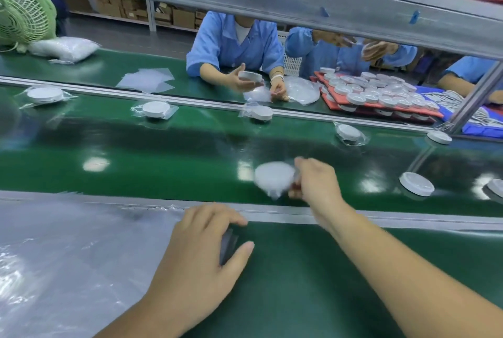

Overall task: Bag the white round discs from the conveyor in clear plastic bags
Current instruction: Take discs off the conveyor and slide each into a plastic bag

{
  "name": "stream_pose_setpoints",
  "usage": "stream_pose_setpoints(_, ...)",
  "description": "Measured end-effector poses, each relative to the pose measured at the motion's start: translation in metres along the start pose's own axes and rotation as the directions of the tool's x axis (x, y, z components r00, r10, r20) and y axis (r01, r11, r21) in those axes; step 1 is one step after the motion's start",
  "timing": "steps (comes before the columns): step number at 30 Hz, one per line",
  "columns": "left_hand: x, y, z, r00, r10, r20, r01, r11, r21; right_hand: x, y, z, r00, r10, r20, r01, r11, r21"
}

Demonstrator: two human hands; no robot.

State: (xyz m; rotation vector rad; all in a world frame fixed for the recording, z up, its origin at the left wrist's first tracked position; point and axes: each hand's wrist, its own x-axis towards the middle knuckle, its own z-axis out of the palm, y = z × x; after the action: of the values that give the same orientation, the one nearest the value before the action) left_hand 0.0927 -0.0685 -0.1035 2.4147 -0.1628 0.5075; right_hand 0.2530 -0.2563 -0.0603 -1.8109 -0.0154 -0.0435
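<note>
Left hand curled beside the bag stack on the near ledge, can't tell if it's gripping | right hand pinching a bagged disc over the conveyor, near edge | imo loose pinch, disc could slide out

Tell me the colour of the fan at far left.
The fan is light green; head view.

Right hand on blurred, seemingly bagged disc.
</note>
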Motion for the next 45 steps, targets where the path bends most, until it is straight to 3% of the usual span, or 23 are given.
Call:
stream_pose_setpoints(2,0.000,-0.004,0.001,0.999,0.025,0.037,-0.029,0.993,0.113,0.031,-0.011,-0.003,0.985,0.143,0.092,-0.147,0.988,0.039)
stream_pose_setpoints(5,-0.003,-0.009,0.003,0.994,0.049,0.098,-0.075,0.957,0.279,0.039,-0.015,0.001,0.956,0.143,0.257,-0.138,0.990,-0.037)
stream_pose_setpoints(9,-0.003,-0.012,0.003,0.992,0.050,0.113,-0.086,0.936,0.341,-0.001,-0.002,0.020,0.950,0.029,0.311,0.044,0.974,-0.224)
stream_pose_setpoints(13,-0.001,-0.009,0.003,0.990,0.053,0.132,-0.100,0.919,0.382,-0.050,0.019,0.019,0.902,-0.128,0.412,0.253,0.930,-0.267)
stream_pose_setpoints(16,-0.002,-0.006,0.002,0.988,0.048,0.146,-0.100,0.922,0.374,-0.067,0.032,0.005,0.899,-0.201,0.390,0.343,0.876,-0.339)
stream_pose_setpoints(20,0.003,-0.006,-0.009,0.993,0.094,0.076,-0.116,0.922,0.370,-0.051,0.050,-0.037,0.912,-0.334,0.239,0.411,0.754,-0.512)
stream_pose_setpoints(22,0.010,-0.013,-0.018,0.990,0.107,0.091,-0.135,0.908,0.397,-0.022,0.060,-0.072,0.929,-0.354,0.108,0.316,0.608,-0.728)
stream_pose_setpoints(23,0.012,-0.017,-0.022,0.985,0.097,0.140,-0.147,0.902,0.405,-0.005,0.064,-0.093,0.951,-0.308,0.018,0.191,0.541,-0.819)
stream_pose_setpoints(25,0.014,-0.025,-0.027,0.966,0.061,0.251,-0.150,0.923,0.354,0.031,0.070,-0.137,0.979,-0.106,-0.173,-0.109,0.440,-0.891)
stream_pose_setpoints(27,0.013,-0.027,-0.026,0.947,0.071,0.313,-0.166,0.943,0.288,0.059,0.077,-0.179,0.961,0.099,-0.258,-0.276,0.390,-0.878)
stream_pose_setpoints(29,0.013,-0.026,-0.022,0.936,0.138,0.323,-0.233,0.933,0.275,0.073,0.086,-0.207,0.959,0.176,-0.222,-0.277,0.414,-0.867)
stream_pose_setpoints(36,0.010,-0.023,-0.017,0.928,0.190,0.320,-0.275,0.930,0.245,0.091,0.094,-0.191,0.972,-0.023,-0.234,-0.190,0.509,-0.840)
stream_pose_setpoints(39,0.009,-0.020,-0.018,0.934,0.208,0.290,-0.279,0.932,0.231,0.096,0.092,-0.182,0.987,-0.054,-0.152,-0.127,0.329,-0.936)
stream_pose_setpoints(41,0.007,-0.022,-0.017,0.940,0.209,0.268,-0.270,0.938,0.216,0.095,0.084,-0.175,0.987,-0.080,-0.139,-0.110,0.297,-0.948)
stream_pose_setpoints(43,0.007,-0.026,-0.015,0.952,0.158,0.261,-0.207,0.963,0.171,0.089,0.072,-0.163,0.982,-0.111,-0.153,-0.096,0.406,-0.909)
stream_pose_setpoints(45,0.008,-0.031,-0.014,0.945,0.108,0.309,-0.148,0.983,0.110,0.073,0.058,-0.144,0.983,-0.171,-0.067,0.038,0.545,-0.838)
